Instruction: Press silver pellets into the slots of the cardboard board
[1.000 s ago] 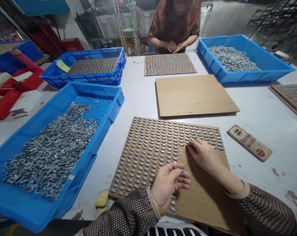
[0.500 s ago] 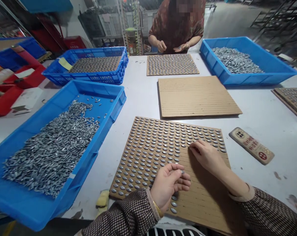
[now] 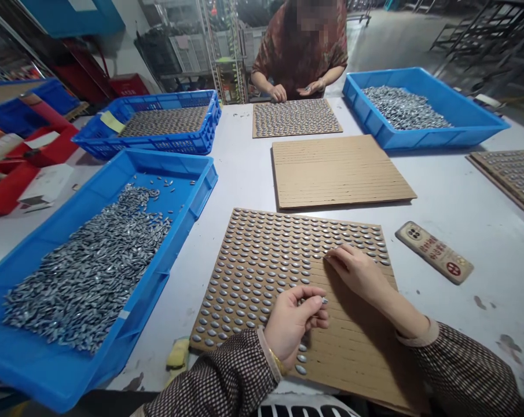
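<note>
- Your left hand point(image 3: 294, 321), low centre of the frame, has thumb and forefinger clamped on a small grey piece point(image 3: 325, 300); the other fingers curl in more than half a second ago, when they lay looser.
- Your right hand point(image 3: 357, 272), just right of centre, bunches its fingertips at the board, by the end of a row. Whether they close on a piece, I cannot tell.
- That hand has stayed at the same spot, and the rows look no longer, so the change seems to be in your left hand's hold rather than in the filling.
- Under both hands lies the board point(image 3: 352, 347), lower centre: rows cover its left and top, bare card its lower right.
- Loose pieces heap in the blue tray point(image 3: 157, 295) at left.
- The phone point(image 3: 435, 252) lies right of the board; bare boards point(image 3: 340, 174) lie beyond it.
- At top centre, a co-worker's hand point(image 3: 278, 92) has come down near the far edge of another filled board point(image 3: 255, 124).
</note>
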